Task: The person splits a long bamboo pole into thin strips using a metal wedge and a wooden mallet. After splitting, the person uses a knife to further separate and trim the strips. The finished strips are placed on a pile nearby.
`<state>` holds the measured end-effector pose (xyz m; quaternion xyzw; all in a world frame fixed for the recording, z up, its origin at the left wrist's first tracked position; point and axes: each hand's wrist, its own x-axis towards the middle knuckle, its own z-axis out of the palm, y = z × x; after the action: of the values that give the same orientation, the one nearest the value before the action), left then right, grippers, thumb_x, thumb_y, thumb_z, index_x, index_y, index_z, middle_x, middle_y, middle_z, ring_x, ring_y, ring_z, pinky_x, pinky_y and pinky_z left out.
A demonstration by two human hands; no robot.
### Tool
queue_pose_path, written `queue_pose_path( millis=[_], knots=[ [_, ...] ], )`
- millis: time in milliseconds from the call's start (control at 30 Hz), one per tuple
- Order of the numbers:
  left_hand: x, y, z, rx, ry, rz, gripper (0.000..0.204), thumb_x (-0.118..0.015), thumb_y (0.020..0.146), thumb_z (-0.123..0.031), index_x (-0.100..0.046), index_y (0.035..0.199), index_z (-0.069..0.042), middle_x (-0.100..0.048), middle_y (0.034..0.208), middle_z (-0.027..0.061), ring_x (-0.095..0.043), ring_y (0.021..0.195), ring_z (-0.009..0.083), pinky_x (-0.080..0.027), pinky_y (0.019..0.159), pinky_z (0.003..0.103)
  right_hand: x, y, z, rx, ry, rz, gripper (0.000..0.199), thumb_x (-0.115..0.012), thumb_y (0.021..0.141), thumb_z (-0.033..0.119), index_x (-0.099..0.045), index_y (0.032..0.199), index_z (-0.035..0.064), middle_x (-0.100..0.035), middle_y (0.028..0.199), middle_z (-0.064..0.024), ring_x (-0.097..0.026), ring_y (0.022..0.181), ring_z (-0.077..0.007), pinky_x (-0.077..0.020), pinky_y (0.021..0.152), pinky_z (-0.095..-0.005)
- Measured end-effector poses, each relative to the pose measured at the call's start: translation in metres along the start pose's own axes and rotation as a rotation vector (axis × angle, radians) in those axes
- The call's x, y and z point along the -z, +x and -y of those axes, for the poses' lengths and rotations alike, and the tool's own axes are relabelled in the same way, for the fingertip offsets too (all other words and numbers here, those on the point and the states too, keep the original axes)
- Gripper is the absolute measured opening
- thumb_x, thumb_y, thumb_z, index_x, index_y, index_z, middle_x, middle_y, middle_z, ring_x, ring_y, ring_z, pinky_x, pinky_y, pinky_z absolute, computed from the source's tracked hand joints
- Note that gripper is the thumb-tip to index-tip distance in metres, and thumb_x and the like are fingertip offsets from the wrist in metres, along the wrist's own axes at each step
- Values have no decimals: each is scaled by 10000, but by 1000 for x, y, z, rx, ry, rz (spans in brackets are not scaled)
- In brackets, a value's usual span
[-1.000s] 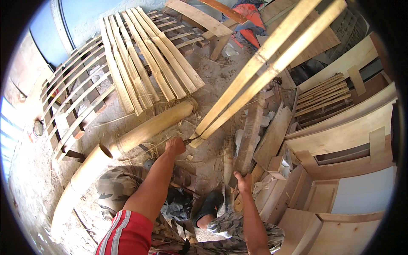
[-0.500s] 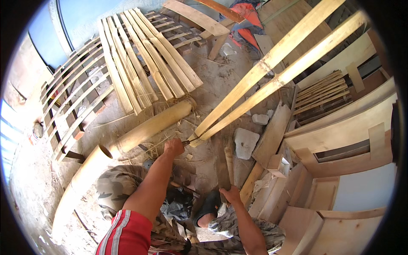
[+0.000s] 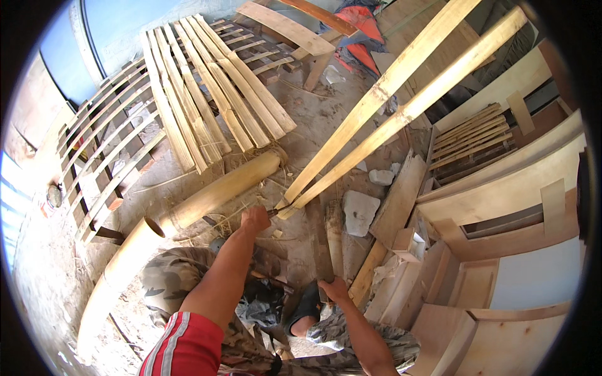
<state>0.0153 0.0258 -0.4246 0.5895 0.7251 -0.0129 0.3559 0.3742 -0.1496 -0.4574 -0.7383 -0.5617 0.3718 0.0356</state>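
- The left hand (image 3: 255, 219) is closed in a fist round the handle of a blade (image 3: 280, 210), whose short dark end points toward 3 o'clock.
- The blade's tip sits in the lower end of the split bamboo (image 3: 401, 103), right where its two halves meet.
- From that point the two pale halves run up toward 1 o'clock, spreading apart as they go, and leave the view near the top edge.
- The right hand (image 3: 334, 291) is at 5 o'clock from the left one, low in the view, its fingers curled over the near end of a dark slat (image 3: 318, 241) that runs up toward 12 o'clock.
- Just right of that slat lies a short bamboo piece (image 3: 335, 235), and beyond it a flat grey stone (image 3: 359, 212) on the dusty ground.
- Between the two forearms are the person's camouflage trousers (image 3: 172, 279) and a dark sandal (image 3: 306, 305).
- At 9 o'clock from the left hand a whole bamboo pole (image 3: 219, 191) lies slanted; a second pole (image 3: 119, 269), its open end showing, lies below it toward 7 o'clock.
- At 11 o'clock a fan of split strips (image 3: 207, 94) rests on a slatted frame (image 3: 100, 147).
- At 3 o'clock stand pale wooden panels (image 3: 508, 182) and a plank (image 3: 396, 200) leaning by the stone.
- At 12 o'clock, far off, an orange cloth (image 3: 360, 19) lies by a bench (image 3: 288, 28).
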Motion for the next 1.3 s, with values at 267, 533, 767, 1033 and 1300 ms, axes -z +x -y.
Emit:
queue_pose_path(
  millis=[267, 533, 767, 1033, 1300],
  knots=[
    [-3, -6, -3, 53, 0, 23, 241, -617, 830, -194, -718, 1000, -56, -698, 1044, 169, -666, 1008, 324, -544, 818, 426, 13, -23, 25, -221, 329, -93, 580, -731, 744, 427, -655, 1022, -76, -682, 963, -197, -655, 883, -344, -494, 757, -451],
    [-21, -17, -12, 116, -121, -47, 275, -621, 799, -194, -715, 1000, -33, -693, 1071, 179, -660, 1033, 329, -531, 848, 422, 12, -37, -52, -501, -132, -347, 662, -737, 742, 462, -619, 1111, -76, -671, 1045, -243, -653, 968, -395, -527, 810, -462],
    [-31, -22, -23, 115, -168, -29, 352, -650, 778, -256, -703, 1023, -9, -690, 1062, 200, -660, 1024, 356, -528, 851, 440, 32, -5, -102, -607, -57, -110, 593, -685, 816, 406, -593, 1171, -59, -650, 1119, -241, -635, 1017, -381, -516, 868, -447],
    [-58, -19, -33, 135, -279, -12, 416, -683, 762, -319, -698, 1025, 3, -691, 1052, 215, -661, 1018, 367, -521, 837, 459, 101, 47, -3, -206, -1, -365, 564, -602, 899, 398, -561, 1247, -43, -562, 1280, -238, -494, 1233, -389, -374, 1036, -449],
    [-49, -45, -35, 116, -173, 44, 384, -608, 851, -309, -678, 1089, -16, -669, 1131, 215, -634, 1085, 372, -505, 913, 451, 238, 63, 250, 464, 503, -474, 672, -578, 897, 551, -592, 1227, -34, -568, 1302, -203, -513, 1226, -338, -376, 1045, -376]
  ],
)
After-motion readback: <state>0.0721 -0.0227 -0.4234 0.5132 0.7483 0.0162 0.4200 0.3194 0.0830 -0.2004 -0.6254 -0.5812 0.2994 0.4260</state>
